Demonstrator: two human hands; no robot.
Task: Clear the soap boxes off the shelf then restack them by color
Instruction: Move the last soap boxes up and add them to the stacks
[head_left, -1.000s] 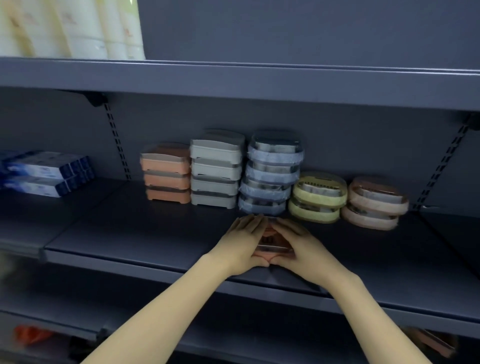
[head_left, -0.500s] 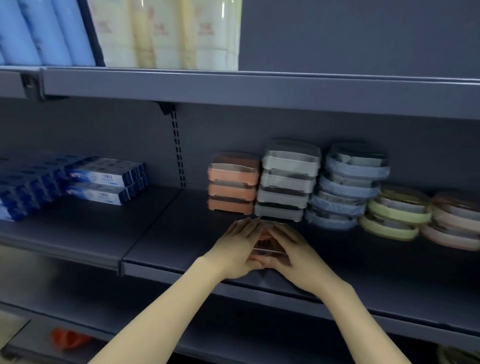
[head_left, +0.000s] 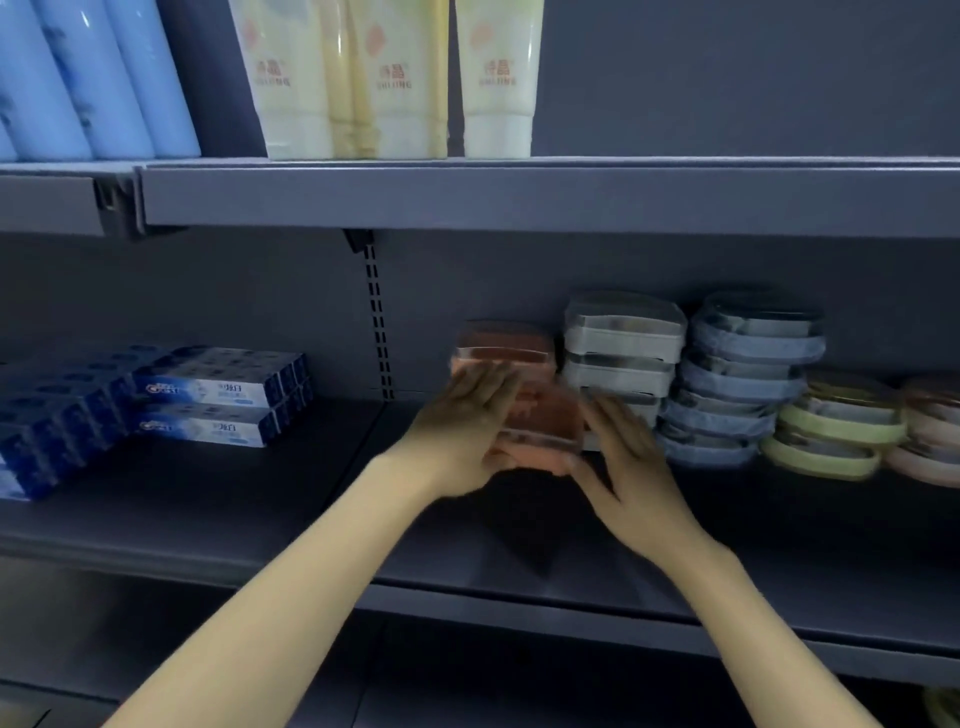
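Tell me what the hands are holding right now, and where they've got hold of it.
An orange soap box, lifted off the shelf: left hand on its left side, right hand at its right end.

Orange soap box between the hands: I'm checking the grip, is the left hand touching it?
Touching. The head view shows the left hand laid against the orange soap box, its fingers overlapping the box's left side.

Motion-blurred orange soap box (head_left: 545, 421) between both hands, orange stack (head_left: 501, 348) mostly hidden behind.
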